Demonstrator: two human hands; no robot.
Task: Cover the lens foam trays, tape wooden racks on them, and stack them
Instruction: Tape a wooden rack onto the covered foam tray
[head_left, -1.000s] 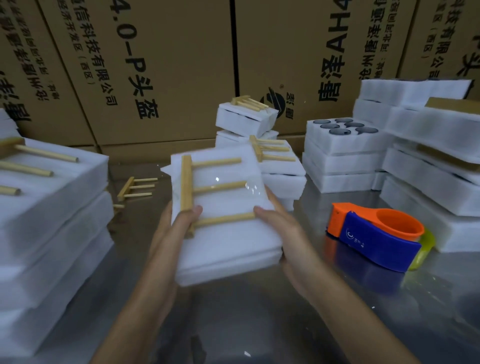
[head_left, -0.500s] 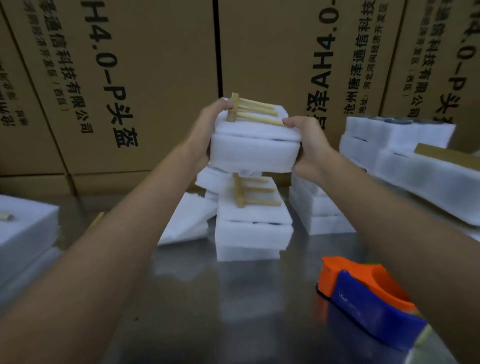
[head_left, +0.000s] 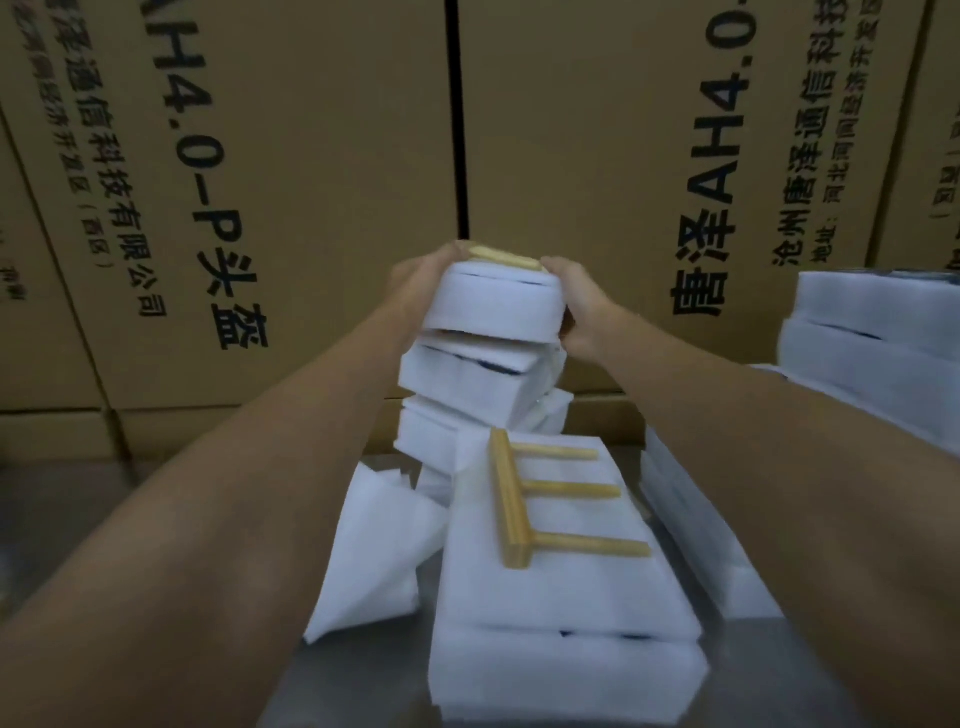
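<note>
A covered white foam tray (head_left: 493, 306) with a wooden rack (head_left: 506, 258) taped on top sits on the far stack of foam trays (head_left: 467, 379). My left hand (head_left: 421, 283) grips its left side and my right hand (head_left: 576, 299) grips its right side. Nearer to me stands a second stack of foam trays (head_left: 561, 613) with another wooden rack (head_left: 545, 499) lying on its top.
Large cardboard boxes (head_left: 291, 182) form a wall right behind the stacks. More white foam trays (head_left: 872, 322) are piled at the right. A loose foam sheet (head_left: 374, 545) leans left of the near stack on the steel table (head_left: 62, 509).
Both hands carried the tray with its rack away from me and up onto the far stack. The view moved forward, so the tape dispenser left the frame.
</note>
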